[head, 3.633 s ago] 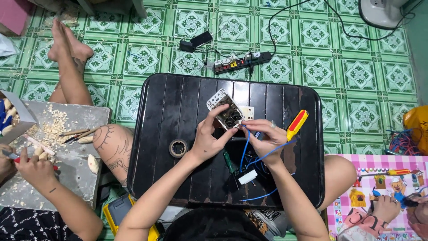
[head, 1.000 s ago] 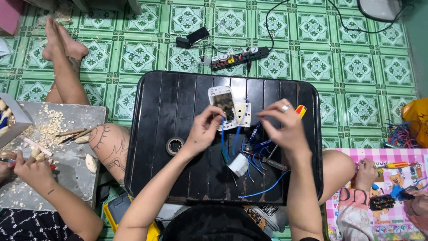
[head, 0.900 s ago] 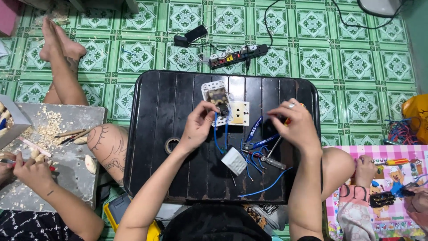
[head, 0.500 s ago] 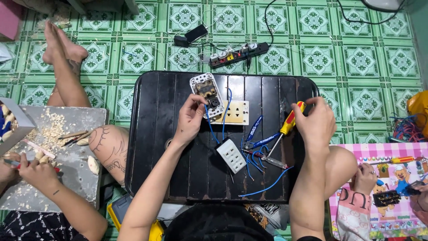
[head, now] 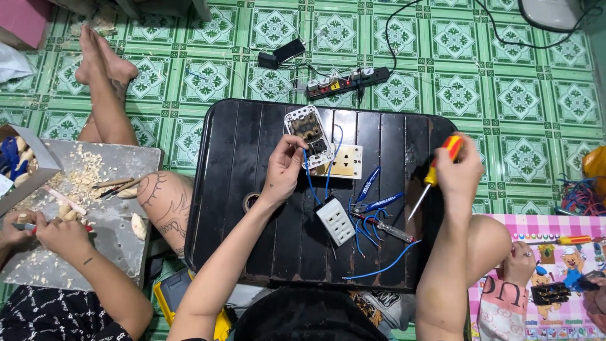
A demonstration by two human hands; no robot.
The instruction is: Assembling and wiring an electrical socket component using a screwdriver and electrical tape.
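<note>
The left hand (head: 284,167) pinches the socket plate (head: 307,129); the right hand (head: 459,173) grips a screwdriver (head: 435,173) (tip down), which could nick the blue wires (head: 363,218).

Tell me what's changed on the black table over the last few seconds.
The right hand has lifted the red-and-yellow screwdriver off toward the table's right edge. The left hand pushed the open socket plate farther away. The white outlet block now lies free. The tape roll and pliers stayed put.
</note>
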